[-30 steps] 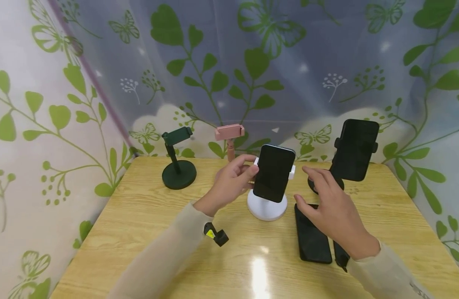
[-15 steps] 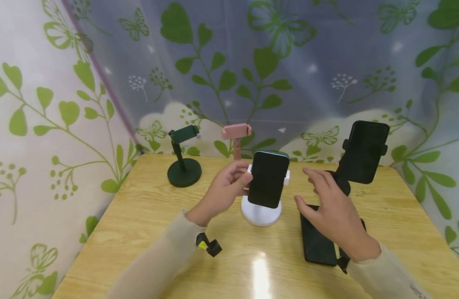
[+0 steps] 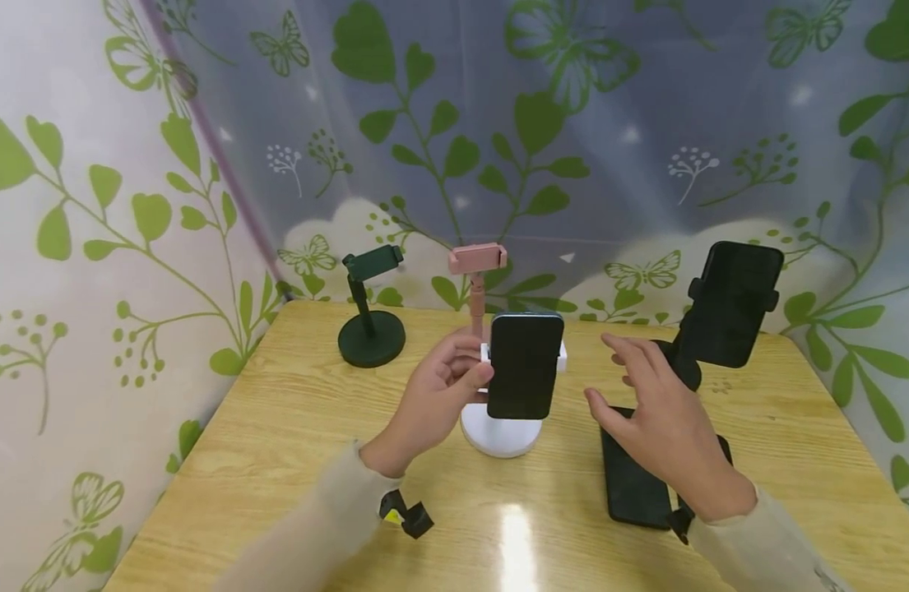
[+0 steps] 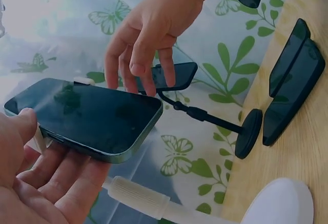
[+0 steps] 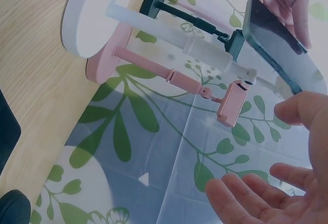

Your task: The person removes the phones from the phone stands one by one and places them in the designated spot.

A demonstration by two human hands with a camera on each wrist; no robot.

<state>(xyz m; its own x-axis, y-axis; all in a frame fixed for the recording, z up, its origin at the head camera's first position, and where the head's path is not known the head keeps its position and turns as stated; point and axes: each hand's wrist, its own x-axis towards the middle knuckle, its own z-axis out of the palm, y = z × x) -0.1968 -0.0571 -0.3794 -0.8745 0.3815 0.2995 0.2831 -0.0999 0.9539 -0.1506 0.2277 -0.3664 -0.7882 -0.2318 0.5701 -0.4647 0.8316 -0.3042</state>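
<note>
Standing on a wood-grain worktop [image 3: 276,427], before fabric [image 3: 439,214] printed with green leaves and butterflies, a white stand [image 3: 502,438] clamps a dark-screened phone [image 3: 524,366].
A pink stand [image 3: 477,288] rises behind, with a dark green stand [image 3: 371,339] farther left and a black stand [image 3: 689,376] to the right. The left hand [image 3: 433,399] grips the phone at its clamped left edge, thumb in front, other fingers curled behind. The right hand [image 3: 669,432] hangs to the phone's right, apart from it, fingers and thumb spread wide, above a dark flat device [image 3: 632,487].

The left grip [image 3: 433,396] pinches, thumb opposing fingers; the right grip [image 3: 663,427] hovers (thumb apart from loosely bent fingers).
</note>
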